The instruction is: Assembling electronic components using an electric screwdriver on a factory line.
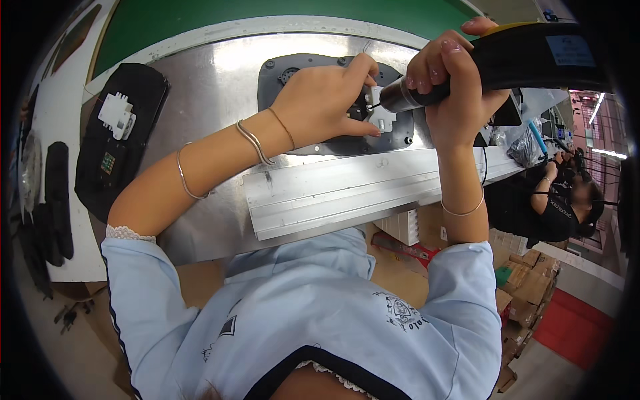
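Note:
My right hand (453,83) is wrapped round a black power screwdriver (530,59), which comes in from the upper right. Its thin bit points left and meets a small white plastic part (385,121). This part sits on a dark grey moulded panel (272,81) with round openings. From the left, my left hand (323,97) reaches over the panel, its thumb and fingers gripping the white part on two sides of the bit. The screw, if there is one, is too small to make out. Both hands cover portions of the panel.
A long silvery metal rail (333,190) lies along the bench's near edge. At the left, a black tray (123,170) holds another white plastic part (119,117) and a small circuit board (107,163). Another person (553,200) is at the far right, above cardboard boxes (530,287).

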Available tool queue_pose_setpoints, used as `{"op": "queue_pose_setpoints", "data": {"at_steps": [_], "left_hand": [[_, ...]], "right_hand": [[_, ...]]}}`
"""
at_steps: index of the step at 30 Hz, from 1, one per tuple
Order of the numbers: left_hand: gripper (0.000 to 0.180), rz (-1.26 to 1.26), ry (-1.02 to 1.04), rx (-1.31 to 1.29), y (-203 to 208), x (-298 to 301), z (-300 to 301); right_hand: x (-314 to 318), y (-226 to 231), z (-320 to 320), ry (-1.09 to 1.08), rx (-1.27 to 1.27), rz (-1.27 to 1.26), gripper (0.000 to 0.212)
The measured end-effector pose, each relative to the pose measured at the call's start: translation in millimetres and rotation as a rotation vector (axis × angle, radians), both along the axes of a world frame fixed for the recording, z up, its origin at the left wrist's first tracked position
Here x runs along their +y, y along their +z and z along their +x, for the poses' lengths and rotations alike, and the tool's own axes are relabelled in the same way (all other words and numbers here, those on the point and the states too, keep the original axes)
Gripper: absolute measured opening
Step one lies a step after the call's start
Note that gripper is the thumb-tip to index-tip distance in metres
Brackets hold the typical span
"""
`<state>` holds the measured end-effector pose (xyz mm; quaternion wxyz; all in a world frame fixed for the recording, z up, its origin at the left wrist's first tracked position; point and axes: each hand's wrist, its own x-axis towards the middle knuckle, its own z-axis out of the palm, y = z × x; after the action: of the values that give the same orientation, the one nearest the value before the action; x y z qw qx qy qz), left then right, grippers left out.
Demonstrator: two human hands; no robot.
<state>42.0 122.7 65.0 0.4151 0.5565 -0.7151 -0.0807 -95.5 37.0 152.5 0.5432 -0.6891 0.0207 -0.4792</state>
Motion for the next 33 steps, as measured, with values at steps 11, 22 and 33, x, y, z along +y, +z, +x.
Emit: {"op": "queue_pose_setpoints", "data": {"at_steps": [11,22,33], "left_hand": [[0.067,0.006,0.010,-0.022,-1.0,-1.2,-1.0],[0.065,0.034,-0.015,-0.117,4.3,-5.5,5.4],[0.069,-0.341,0.455,-0.583,34.1,-117.8,69.1]], "right_hand": [[4.9,-8.2,8.3,-0.053,-0.009,0.021,0.021],[32.0,9.4,-28.8,-0.128,-0.061,0.269,0.040],[49.9,-8.3,-83.8,-0.052,-0.169,0.004,0.029]]}}
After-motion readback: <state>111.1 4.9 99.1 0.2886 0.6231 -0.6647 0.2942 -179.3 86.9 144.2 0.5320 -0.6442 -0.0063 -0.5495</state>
